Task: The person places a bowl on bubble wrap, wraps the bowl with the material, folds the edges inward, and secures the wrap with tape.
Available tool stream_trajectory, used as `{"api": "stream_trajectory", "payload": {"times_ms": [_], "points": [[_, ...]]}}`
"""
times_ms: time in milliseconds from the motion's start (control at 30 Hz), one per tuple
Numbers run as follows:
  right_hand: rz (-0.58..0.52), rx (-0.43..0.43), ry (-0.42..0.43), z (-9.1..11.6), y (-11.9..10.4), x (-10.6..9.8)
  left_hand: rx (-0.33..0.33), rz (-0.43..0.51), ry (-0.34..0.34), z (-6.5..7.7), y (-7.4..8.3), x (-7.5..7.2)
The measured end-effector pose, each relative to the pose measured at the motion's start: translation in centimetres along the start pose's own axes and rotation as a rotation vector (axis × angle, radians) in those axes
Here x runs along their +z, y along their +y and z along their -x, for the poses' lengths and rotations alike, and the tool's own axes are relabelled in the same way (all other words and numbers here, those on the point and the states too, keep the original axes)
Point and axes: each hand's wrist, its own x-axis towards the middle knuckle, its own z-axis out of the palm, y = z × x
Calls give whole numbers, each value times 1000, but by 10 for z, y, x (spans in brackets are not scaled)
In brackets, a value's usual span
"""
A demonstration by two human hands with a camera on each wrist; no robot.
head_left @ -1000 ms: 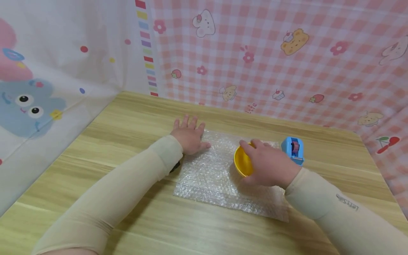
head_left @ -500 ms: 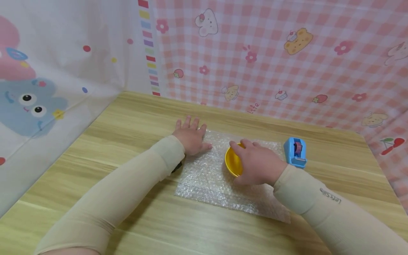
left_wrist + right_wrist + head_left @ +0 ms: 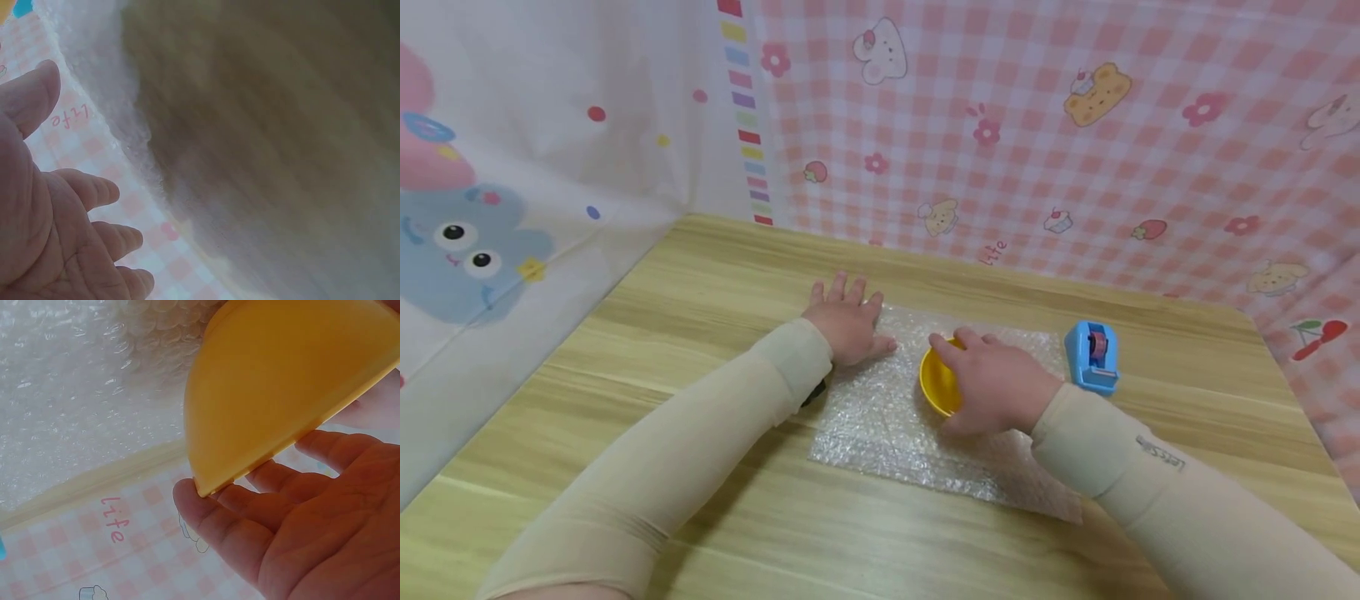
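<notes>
My right hand (image 3: 1000, 383) holds a yellow bowl (image 3: 936, 385) by its rim, over the middle of a sheet of bubble wrap (image 3: 887, 425). In the right wrist view the smooth outside of the bowl (image 3: 281, 394) shows, with fingertips (image 3: 194, 497) at its rim. The wrap lies flat on the wooden table (image 3: 760, 517). My left hand (image 3: 847, 329) lies palm down with fingers spread at the sheet's upper left corner, its thumb over the wrap. The left wrist view shows its fingers (image 3: 90, 187) extended and holding nothing.
A blue tape dispenser (image 3: 1092, 358) with a reddish roll stands just right of the wrap. A pink checked curtain (image 3: 1037, 167) hangs behind the table, and a white printed curtain (image 3: 625, 167) borders its left side.
My right hand has moved left with the yellow bowl, from the right part of the wrap toward its middle. My left hand has stayed at the corner.
</notes>
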Motion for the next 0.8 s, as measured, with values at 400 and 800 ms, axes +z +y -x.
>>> {"api": "stream_trajectory", "payload": {"times_ms": [400,800], "points": [[-9,-4,-11,0,1,4,-7,9,-9,0,-1,0],[-142,-26,56,15,20,11,-46,-17,-14,1,-4,-3]]}}
